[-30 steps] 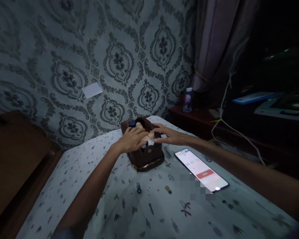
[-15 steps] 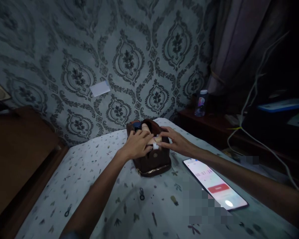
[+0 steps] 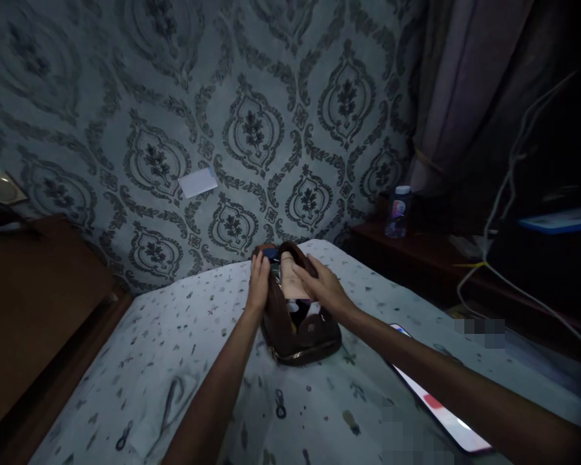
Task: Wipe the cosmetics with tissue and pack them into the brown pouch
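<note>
Here, near the far edge of the bed (image 3: 140,361), touching 2 sides of the brown bag (image 3: 283,323) with left hand (image 3: 258,284) and, over the beige item (image 3: 290,281) inside, right hand (image 3: 326,290) (cannot tell either grip, wide or narrow).

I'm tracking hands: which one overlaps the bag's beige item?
The right hand, partly covering the beige item; the left hand is clear of it, at the bag.
</note>
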`<action>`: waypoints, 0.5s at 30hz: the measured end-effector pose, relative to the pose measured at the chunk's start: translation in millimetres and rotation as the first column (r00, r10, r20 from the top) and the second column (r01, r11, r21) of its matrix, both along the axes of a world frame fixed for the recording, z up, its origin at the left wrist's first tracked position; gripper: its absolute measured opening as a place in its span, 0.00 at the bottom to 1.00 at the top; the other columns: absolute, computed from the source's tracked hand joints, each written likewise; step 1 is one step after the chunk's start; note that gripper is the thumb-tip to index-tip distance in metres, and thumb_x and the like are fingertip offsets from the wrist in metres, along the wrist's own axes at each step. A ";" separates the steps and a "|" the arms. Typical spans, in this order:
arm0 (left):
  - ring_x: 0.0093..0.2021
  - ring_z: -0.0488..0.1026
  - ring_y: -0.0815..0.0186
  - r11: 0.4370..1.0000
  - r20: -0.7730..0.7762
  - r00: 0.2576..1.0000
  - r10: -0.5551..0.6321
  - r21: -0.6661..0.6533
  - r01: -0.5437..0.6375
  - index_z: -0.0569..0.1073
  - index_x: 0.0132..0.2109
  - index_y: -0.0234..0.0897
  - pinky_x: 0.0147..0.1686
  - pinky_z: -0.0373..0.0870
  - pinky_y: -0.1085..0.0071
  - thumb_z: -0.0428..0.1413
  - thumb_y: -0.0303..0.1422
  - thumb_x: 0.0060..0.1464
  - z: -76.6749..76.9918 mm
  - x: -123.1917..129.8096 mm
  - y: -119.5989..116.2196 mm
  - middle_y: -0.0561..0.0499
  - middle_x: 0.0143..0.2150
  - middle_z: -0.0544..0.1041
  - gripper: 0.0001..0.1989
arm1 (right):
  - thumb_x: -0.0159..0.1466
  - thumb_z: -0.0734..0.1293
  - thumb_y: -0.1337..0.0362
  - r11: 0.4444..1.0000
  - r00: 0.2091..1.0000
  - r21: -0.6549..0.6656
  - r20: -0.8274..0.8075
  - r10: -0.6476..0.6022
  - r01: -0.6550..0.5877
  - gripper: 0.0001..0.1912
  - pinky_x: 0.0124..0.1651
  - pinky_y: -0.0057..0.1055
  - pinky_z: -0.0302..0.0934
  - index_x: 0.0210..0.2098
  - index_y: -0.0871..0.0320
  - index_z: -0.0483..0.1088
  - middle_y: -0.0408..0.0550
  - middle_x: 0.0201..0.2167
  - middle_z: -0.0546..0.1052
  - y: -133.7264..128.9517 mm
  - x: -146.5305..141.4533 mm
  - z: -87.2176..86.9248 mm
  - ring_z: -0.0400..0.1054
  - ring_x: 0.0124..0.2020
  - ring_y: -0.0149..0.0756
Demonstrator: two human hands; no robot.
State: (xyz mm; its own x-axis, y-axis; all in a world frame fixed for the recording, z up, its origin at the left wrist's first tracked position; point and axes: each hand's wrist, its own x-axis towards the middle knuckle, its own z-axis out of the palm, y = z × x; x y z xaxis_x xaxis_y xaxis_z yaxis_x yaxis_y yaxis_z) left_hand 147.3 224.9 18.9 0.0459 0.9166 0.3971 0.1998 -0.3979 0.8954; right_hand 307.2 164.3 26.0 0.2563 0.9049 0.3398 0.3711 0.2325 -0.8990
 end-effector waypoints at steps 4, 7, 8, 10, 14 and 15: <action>0.74 0.45 0.64 0.998 -0.019 0.999 0.033 -0.057 -0.034 0.63 0.66 0.39 0.72 0.40 0.62 0.44 0.44 0.66 -3.8 11.7 -3.1 0.47 0.73 0.54 0.26 | 0.63 0.63 0.42 0.998 0.994 0.063 0.111 -0.014 0.007 0.34 0.65 0.52 0.55 0.61 0.56 0.66 0.56 0.60 0.72 0.8 -9.5 -0.5 0.64 0.62 0.53; 0.74 0.44 0.65 0.998 -0.056 0.998 0.023 -0.061 -0.026 0.62 0.66 0.38 0.72 0.41 0.63 0.45 0.42 0.65 1.2 10.3 -3.6 0.47 0.74 0.53 0.26 | 0.64 0.61 0.43 0.997 0.992 0.069 0.120 -0.038 0.029 0.34 0.65 0.50 0.55 0.62 0.57 0.64 0.57 0.62 0.69 2.9 -10.0 -2.1 0.63 0.63 0.51; 0.74 0.43 0.65 0.998 -0.074 0.997 0.024 -0.063 -0.029 0.62 0.66 0.38 0.72 0.40 0.63 0.45 0.42 0.65 3.5 9.5 -4.4 0.46 0.74 0.53 0.26 | 0.65 0.60 0.44 0.996 0.992 0.078 0.118 -0.051 0.042 0.33 0.66 0.50 0.55 0.63 0.57 0.64 0.56 0.63 0.69 3.8 -9.8 -3.0 0.63 0.63 0.50; 0.75 0.42 0.64 0.996 -0.116 0.993 0.030 -0.074 -0.039 0.62 0.66 0.37 0.72 0.39 0.63 0.45 0.41 0.65 7.8 8.6 -9.8 0.45 0.74 0.52 0.26 | 0.66 0.58 0.45 0.993 0.990 0.100 0.117 -0.081 0.069 0.31 0.65 0.50 0.55 0.62 0.56 0.65 0.55 0.62 0.70 5.5 -9.6 -4.6 0.64 0.63 0.50; 0.75 0.39 0.61 0.999 -0.199 0.980 -0.003 -0.039 -0.005 0.57 0.69 0.35 0.72 0.39 0.60 0.47 0.44 0.64 12.1 8.0 -41.7 0.41 0.75 0.45 0.31 | 0.67 0.56 0.48 0.988 0.985 0.097 0.110 -0.132 0.121 0.31 0.64 0.50 0.57 0.62 0.58 0.65 0.56 0.62 0.70 7.0 -11.3 -5.6 0.64 0.62 0.50; 0.75 0.37 0.60 1.000 -0.227 0.974 -0.028 -0.004 0.027 0.56 0.69 0.36 0.72 0.39 0.59 0.49 0.47 0.63 12.2 7.4 -52.3 0.41 0.76 0.43 0.33 | 0.67 0.56 0.48 0.987 0.984 0.084 0.108 -0.142 0.134 0.31 0.64 0.50 0.57 0.62 0.59 0.64 0.57 0.62 0.70 7.2 -11.7 -5.7 0.64 0.63 0.51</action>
